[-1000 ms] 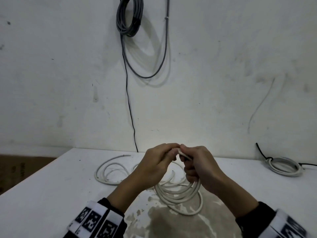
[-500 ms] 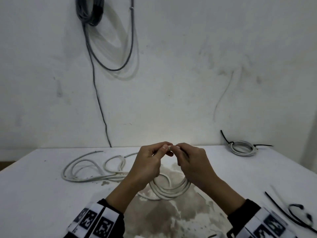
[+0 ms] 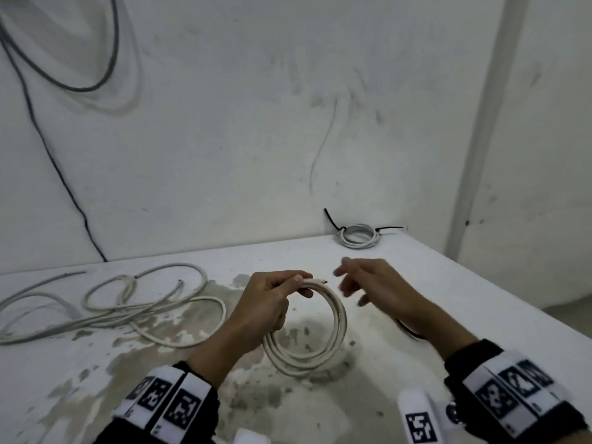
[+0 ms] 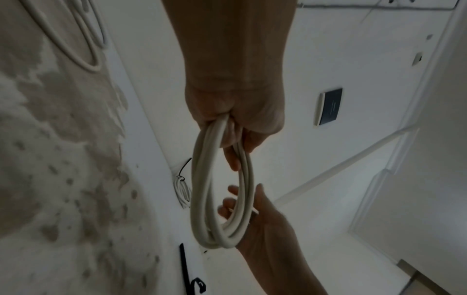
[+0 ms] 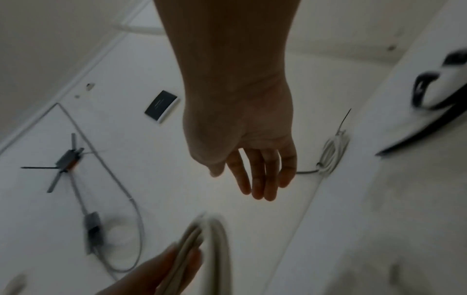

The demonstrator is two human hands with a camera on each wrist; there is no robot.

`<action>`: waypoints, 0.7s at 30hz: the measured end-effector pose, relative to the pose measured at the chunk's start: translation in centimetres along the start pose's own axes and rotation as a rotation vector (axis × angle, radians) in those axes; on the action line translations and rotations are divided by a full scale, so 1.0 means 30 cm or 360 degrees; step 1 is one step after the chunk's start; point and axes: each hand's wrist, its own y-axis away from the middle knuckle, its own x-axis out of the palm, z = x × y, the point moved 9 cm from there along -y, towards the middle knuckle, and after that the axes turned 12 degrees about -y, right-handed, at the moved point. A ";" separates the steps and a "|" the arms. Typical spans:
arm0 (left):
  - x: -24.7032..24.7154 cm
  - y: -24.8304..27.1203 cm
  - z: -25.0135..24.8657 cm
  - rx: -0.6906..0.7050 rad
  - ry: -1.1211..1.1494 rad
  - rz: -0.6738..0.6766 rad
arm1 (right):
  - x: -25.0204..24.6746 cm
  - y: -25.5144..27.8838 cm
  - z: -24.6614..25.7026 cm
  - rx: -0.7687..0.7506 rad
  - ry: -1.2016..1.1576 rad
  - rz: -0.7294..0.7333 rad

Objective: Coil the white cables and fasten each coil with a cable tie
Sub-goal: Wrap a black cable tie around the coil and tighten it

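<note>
My left hand (image 3: 272, 299) grips the top of a white cable coil (image 3: 336, 325), which hangs as a loop just above the white table (image 3: 448, 283). In the left wrist view the coil (image 4: 202, 189) dangles from my curled fingers (image 4: 237, 137). My right hand (image 3: 368, 283) hovers to the right of the coil with fingers spread, holding nothing; the right wrist view shows its straight fingers (image 5: 260, 177). A loose white cable (image 3: 128, 299) sprawls on the table's left. A tied white coil (image 3: 358, 235) with black ties sits at the far corner.
A black cable tie (image 4: 184, 265) lies on the table near the right edge, and part of it (image 3: 407, 330) shows under my right wrist. Grey cables (image 3: 64, 75) hang on the wall at upper left. The table's right edge (image 3: 528, 302) drops to the floor.
My right hand has let go of the coil and moved off to the right with fingers spread. The left hand alone holds the coil. The head view has swung right.
</note>
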 end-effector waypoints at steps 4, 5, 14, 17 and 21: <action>0.089 -0.007 0.031 -0.0058 0.0001 0.0100 | -0.232 0.018 -0.153 0.0128 0.0720 -0.0106; 0.112 -0.009 0.038 -0.0070 0.0002 0.0127 | -0.276 0.024 -0.197 0.0184 0.0829 -0.0136; 0.255 0.000 0.060 -0.0087 -0.0050 0.0274 | -0.391 -0.006 -0.401 0.0391 0.1174 -0.0203; 0.246 0.000 0.059 -0.0084 -0.0045 0.0258 | -0.410 -0.010 -0.365 0.0341 0.1092 -0.0366; 0.209 -0.005 0.052 -0.0087 0.0013 0.0213 | -0.411 -0.004 -0.213 -0.0021 0.0839 -0.0604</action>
